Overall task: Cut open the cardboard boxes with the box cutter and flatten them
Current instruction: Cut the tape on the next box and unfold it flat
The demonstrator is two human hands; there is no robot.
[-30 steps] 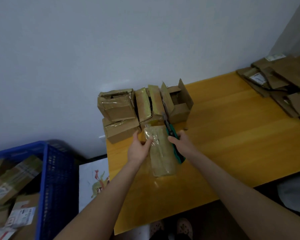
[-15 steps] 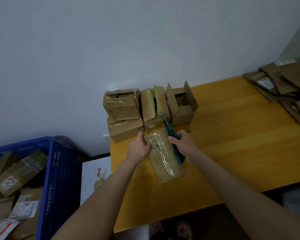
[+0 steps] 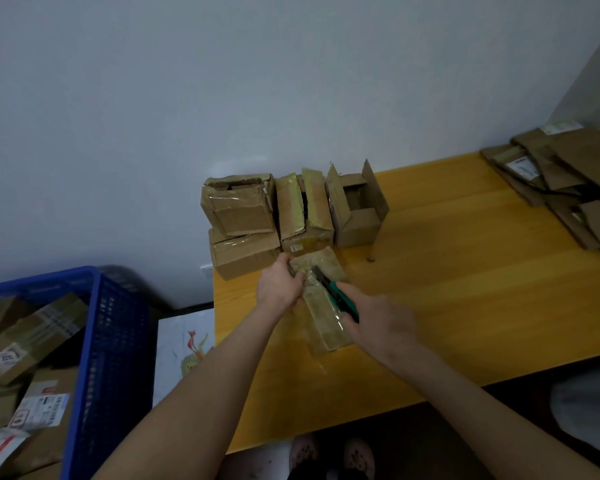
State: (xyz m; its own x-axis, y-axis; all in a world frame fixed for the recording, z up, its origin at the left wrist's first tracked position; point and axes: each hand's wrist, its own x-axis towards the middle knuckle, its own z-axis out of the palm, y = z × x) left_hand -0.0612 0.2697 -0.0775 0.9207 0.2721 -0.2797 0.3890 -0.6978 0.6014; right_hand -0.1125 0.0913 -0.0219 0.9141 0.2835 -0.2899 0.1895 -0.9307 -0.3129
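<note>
Cardboard boxes point(image 3: 291, 223) number five on the yellow tabletop point(image 3: 465, 289). We count four against the wall at frame centre: a stacked pair point(image 3: 239, 216), a taped middle box point(image 3: 305, 209) and an open box point(image 3: 355, 223). The fifth, a flat taped box point(image 3: 326, 327), lies just below them. We see one green box cutter point(image 3: 336, 299), its blade end on that flat box. The left hand point(image 3: 279, 285) grips the box's far end, hiding that corner. The right hand point(image 3: 378, 327), blurred, is wrapped round the cutter's handle. Since half a second ago, the right hand has drawn toward the lower right, and the cutter now crosses the box's top instead of lying along its right side. One blue crate point(image 3: 111, 341) of parcels fills the lower left, and flattened cardboard point(image 3: 568, 181) lies at the right edge.
</note>
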